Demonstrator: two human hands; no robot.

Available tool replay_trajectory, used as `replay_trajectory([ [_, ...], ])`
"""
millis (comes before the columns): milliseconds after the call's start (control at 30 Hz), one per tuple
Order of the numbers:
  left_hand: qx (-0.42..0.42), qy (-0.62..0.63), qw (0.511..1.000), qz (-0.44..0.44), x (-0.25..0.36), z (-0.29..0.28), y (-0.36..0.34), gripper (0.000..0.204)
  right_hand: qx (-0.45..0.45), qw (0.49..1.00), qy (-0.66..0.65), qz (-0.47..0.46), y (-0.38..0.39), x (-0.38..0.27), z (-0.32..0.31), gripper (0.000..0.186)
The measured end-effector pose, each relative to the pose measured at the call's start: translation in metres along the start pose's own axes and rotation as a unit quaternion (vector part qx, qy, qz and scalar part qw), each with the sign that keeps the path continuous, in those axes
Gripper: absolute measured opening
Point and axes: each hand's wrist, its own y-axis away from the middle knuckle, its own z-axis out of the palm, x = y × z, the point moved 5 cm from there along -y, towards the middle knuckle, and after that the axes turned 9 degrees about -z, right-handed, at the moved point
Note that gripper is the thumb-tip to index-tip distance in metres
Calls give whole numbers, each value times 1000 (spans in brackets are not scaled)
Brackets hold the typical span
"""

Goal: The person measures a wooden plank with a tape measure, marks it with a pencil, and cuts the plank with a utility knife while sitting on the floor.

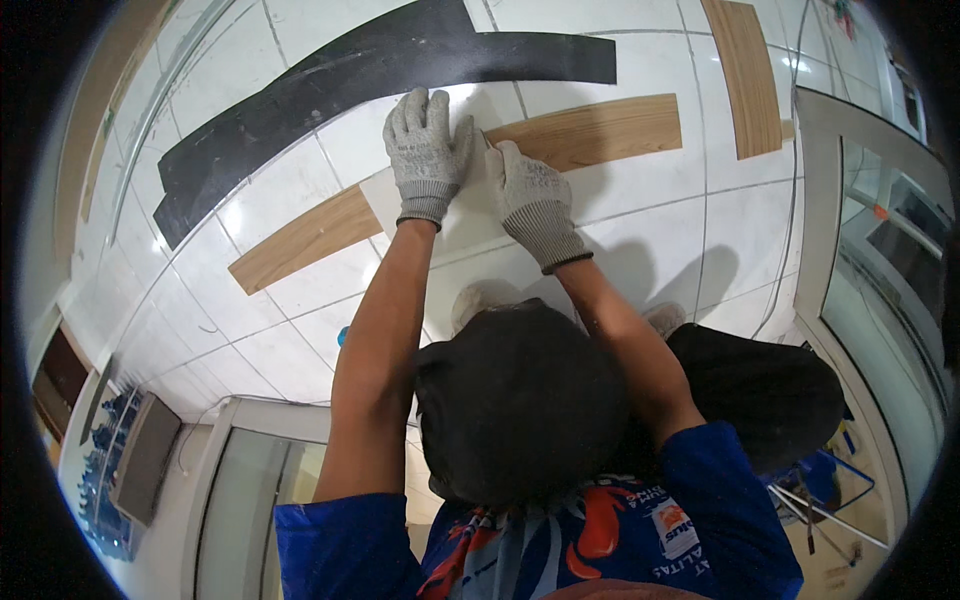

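Note:
My left hand point(425, 150), in a grey knit work glove, lies flat with its fingers stretched out and the thumb apart, pressing on a pale flat piece point(455, 222). Wood-look planks show on both sides of this piece: one part point(310, 238) at the left, another point(598, 132) at the right. Whether they are one plank under the pale piece is hidden. Close by, my gloved right hand point(533, 200) is closed round a thin pointed tool point(487, 140), its tip at the left end of the right-hand wood part. The hand hides most of the tool.
Long black strips point(350, 85) lie beyond my hands on the white tiled floor point(640, 215). Another wood-look plank point(745, 75) rests at the far right, near a thin cable point(797, 190) and a glass door frame point(825, 200). My knees are close below my hands.

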Motion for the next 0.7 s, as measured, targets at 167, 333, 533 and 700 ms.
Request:
replay_trajectory([
  [167, 16, 1, 1000, 1, -6, 1, 0, 51, -95, 993, 76, -3, -9, -15, 6, 31],
  [333, 27, -14, 999, 14, -2, 0, 1, 48, -26, 989, 135, -61, -2, -20, 13, 36],
  [533, 3, -17, 1000, 25, -5, 6, 4, 46, -33, 989, 141, -33, -4, -28, 14, 35],
  [700, 29, -47, 998, 40, -6, 10, 4, 45, -51, 987, 153, 11, -1, -27, 22, 33],
])
